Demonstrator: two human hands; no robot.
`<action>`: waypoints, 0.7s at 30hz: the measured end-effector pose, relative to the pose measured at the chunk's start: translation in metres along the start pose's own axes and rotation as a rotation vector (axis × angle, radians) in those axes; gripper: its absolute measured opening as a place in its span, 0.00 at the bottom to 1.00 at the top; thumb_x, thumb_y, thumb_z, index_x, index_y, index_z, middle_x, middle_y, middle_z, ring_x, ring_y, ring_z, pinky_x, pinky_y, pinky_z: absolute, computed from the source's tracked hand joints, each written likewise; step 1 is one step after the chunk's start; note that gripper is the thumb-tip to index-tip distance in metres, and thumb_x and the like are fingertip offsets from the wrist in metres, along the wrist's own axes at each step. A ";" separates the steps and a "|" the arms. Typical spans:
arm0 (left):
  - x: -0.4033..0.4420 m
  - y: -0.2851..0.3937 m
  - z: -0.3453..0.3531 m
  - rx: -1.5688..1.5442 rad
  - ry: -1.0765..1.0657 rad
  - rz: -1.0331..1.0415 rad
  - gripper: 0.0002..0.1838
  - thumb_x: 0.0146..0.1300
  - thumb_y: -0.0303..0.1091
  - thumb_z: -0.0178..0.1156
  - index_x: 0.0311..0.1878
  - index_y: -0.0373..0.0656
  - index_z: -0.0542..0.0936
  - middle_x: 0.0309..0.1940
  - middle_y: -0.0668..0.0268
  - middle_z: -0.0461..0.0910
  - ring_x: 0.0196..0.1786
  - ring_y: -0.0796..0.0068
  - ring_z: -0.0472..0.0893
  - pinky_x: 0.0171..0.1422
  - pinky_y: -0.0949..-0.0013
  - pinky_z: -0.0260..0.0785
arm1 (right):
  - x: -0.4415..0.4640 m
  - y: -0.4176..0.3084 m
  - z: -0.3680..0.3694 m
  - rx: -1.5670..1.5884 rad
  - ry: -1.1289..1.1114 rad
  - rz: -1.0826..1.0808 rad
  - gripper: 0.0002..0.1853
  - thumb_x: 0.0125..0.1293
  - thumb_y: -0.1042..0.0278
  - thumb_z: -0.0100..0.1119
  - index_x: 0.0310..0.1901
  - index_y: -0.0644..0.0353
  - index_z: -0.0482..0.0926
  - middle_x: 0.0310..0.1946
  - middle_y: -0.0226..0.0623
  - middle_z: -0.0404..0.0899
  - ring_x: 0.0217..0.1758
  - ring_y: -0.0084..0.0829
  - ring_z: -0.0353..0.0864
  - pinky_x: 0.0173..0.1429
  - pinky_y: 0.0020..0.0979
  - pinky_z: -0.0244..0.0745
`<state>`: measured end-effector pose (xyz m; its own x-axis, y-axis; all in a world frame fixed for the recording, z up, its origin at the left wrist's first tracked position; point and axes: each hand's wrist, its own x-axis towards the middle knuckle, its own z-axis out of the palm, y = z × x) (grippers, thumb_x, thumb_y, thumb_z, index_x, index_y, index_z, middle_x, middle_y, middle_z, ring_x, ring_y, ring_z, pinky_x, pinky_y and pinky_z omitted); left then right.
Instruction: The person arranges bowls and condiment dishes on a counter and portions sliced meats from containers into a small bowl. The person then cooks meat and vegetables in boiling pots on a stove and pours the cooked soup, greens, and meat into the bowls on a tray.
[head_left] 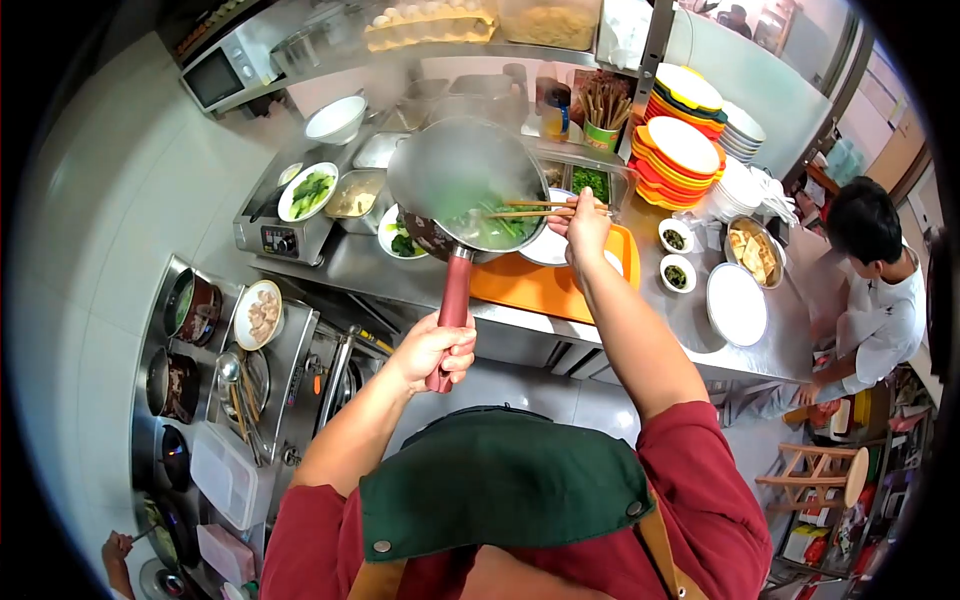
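Observation:
My left hand [437, 350] is wrapped round the red handle [456, 290] of a pot [440, 238], held above the steel counter. Pinched in my right hand [584, 222] are wooden chopsticks [530, 209], whose tips reach into the pot among green leaves [510, 228]. Steam blurs much of the pot's inside. Beneath and to the right lies an orange tray [545, 290], with a white bowl [545, 247] partly hidden behind the pot and my right hand. Another bowl with greens [402, 243] stands just left of the pot.
Stacked orange and white bowls [680, 160] stand at the back right, near small sauce bowls [678, 273] and a white plate [737, 304]. A bowl of greens [308, 192] is at left. Pots [192, 305] fill the lower-left stove. A person [875, 280] is at right; another hand [116, 548] shows lower left.

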<state>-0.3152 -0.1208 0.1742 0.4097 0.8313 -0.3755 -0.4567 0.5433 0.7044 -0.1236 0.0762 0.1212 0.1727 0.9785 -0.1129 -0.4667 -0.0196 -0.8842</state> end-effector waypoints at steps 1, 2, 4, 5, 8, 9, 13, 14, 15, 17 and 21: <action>0.002 -0.001 0.001 0.014 0.013 0.002 0.07 0.54 0.29 0.53 0.34 0.44 0.65 0.16 0.73 0.61 0.12 0.86 0.60 0.15 0.78 0.57 | 0.002 0.005 -0.001 0.000 0.006 -0.001 0.18 0.64 0.55 0.39 0.32 0.65 0.66 0.22 0.42 0.71 0.17 0.31 0.74 0.20 0.25 0.74; 0.005 -0.002 0.001 0.015 0.009 -0.003 0.07 0.54 0.29 0.53 0.34 0.44 0.65 0.16 0.73 0.61 0.12 0.86 0.60 0.15 0.78 0.57 | 0.005 0.011 -0.002 0.085 0.072 0.086 0.18 0.64 0.54 0.38 0.32 0.64 0.65 0.23 0.43 0.71 0.18 0.32 0.75 0.20 0.26 0.75; 0.009 -0.004 -0.001 0.052 0.022 0.010 0.06 0.55 0.30 0.52 0.32 0.44 0.64 0.15 0.72 0.61 0.13 0.85 0.62 0.17 0.76 0.60 | 0.009 0.023 -0.005 0.171 0.144 0.168 0.18 0.65 0.54 0.38 0.33 0.64 0.64 0.24 0.45 0.71 0.19 0.34 0.75 0.20 0.27 0.75; 0.012 -0.006 -0.003 0.064 0.007 0.013 0.06 0.55 0.29 0.51 0.33 0.44 0.64 0.15 0.72 0.61 0.13 0.85 0.62 0.17 0.75 0.61 | 0.010 0.029 -0.006 0.211 0.170 0.227 0.18 0.65 0.53 0.37 0.33 0.64 0.63 0.25 0.45 0.71 0.20 0.35 0.75 0.21 0.27 0.75; 0.018 -0.009 -0.006 0.080 0.026 0.029 0.07 0.55 0.28 0.51 0.33 0.43 0.63 0.15 0.72 0.61 0.13 0.85 0.62 0.17 0.76 0.61 | 0.004 0.033 -0.008 0.276 0.219 0.314 0.18 0.65 0.53 0.35 0.35 0.63 0.62 0.27 0.45 0.70 0.23 0.36 0.76 0.22 0.27 0.75; 0.019 -0.009 -0.007 0.104 0.027 0.033 0.07 0.55 0.28 0.51 0.33 0.44 0.62 0.16 0.72 0.61 0.13 0.85 0.62 0.17 0.76 0.62 | 0.004 0.034 -0.009 0.301 0.215 0.318 0.18 0.65 0.53 0.35 0.35 0.63 0.62 0.27 0.45 0.70 0.23 0.36 0.76 0.22 0.27 0.75; 0.027 -0.015 -0.003 0.084 0.041 0.084 0.07 0.55 0.28 0.51 0.34 0.44 0.64 0.16 0.72 0.60 0.13 0.85 0.61 0.15 0.76 0.60 | 0.014 0.030 -0.012 0.344 0.178 0.336 0.19 0.65 0.53 0.35 0.35 0.64 0.62 0.27 0.44 0.70 0.23 0.36 0.75 0.22 0.27 0.75; 0.031 -0.018 -0.002 0.078 0.040 0.105 0.07 0.55 0.28 0.51 0.35 0.44 0.64 0.16 0.72 0.61 0.13 0.85 0.61 0.16 0.76 0.60 | 0.018 0.028 -0.014 0.362 0.161 0.340 0.19 0.65 0.52 0.35 0.35 0.64 0.62 0.27 0.44 0.70 0.23 0.36 0.75 0.22 0.27 0.75; 0.033 -0.020 0.002 0.082 0.066 0.116 0.07 0.55 0.27 0.51 0.34 0.44 0.62 0.16 0.71 0.61 0.12 0.85 0.62 0.15 0.76 0.61 | 0.025 0.027 -0.017 0.347 0.146 0.334 0.19 0.65 0.52 0.35 0.35 0.64 0.63 0.27 0.44 0.70 0.23 0.35 0.75 0.22 0.27 0.75; 0.038 -0.023 0.013 0.089 0.101 0.120 0.08 0.54 0.26 0.50 0.33 0.44 0.61 0.16 0.71 0.61 0.12 0.84 0.62 0.15 0.75 0.61 | 0.040 0.021 -0.024 0.349 0.107 0.338 0.19 0.65 0.52 0.35 0.35 0.64 0.63 0.27 0.44 0.71 0.23 0.35 0.75 0.22 0.27 0.75; 0.053 -0.039 0.032 0.066 0.200 0.195 0.07 0.55 0.27 0.51 0.34 0.43 0.63 0.15 0.71 0.61 0.12 0.84 0.61 0.15 0.76 0.60 | 0.058 -0.012 -0.034 0.316 0.045 0.309 0.18 0.65 0.53 0.36 0.34 0.64 0.63 0.25 0.43 0.71 0.21 0.33 0.75 0.21 0.26 0.75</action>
<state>-0.2500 -0.1015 0.1462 0.1523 0.9294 -0.3363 -0.4564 0.3679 0.8101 -0.0789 0.1265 0.1100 0.0179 0.9263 -0.3764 -0.7435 -0.2394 -0.6245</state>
